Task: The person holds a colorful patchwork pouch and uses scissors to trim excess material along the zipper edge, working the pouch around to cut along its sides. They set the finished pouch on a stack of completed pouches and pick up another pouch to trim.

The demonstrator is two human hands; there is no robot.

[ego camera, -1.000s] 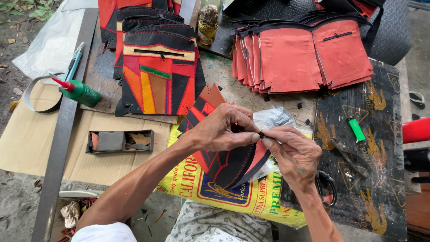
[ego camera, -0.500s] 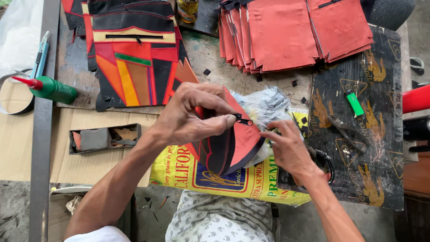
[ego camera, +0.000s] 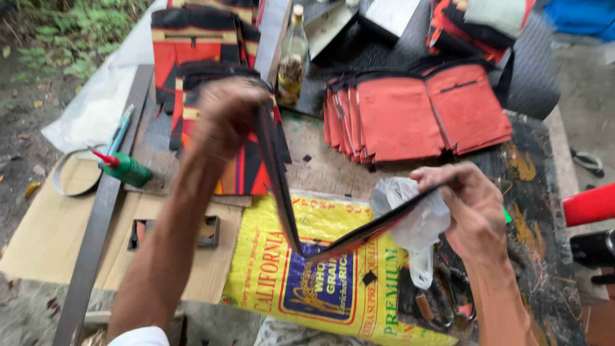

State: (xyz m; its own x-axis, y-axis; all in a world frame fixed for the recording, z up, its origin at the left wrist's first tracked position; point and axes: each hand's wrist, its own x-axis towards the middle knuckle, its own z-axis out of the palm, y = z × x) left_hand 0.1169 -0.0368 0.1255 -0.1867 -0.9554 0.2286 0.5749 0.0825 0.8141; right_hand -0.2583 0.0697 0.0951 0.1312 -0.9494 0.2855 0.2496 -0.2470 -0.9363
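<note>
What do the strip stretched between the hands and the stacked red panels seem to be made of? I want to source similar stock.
The black strip, held by the left hand and right hand, looks like flexible zipper tape or webbing: it bends in a sharp V, matte, red-edged. The red panels look like matte coated fabric or faux leather: flat, thin, cleanly cut, dark-bound edges.
</note>
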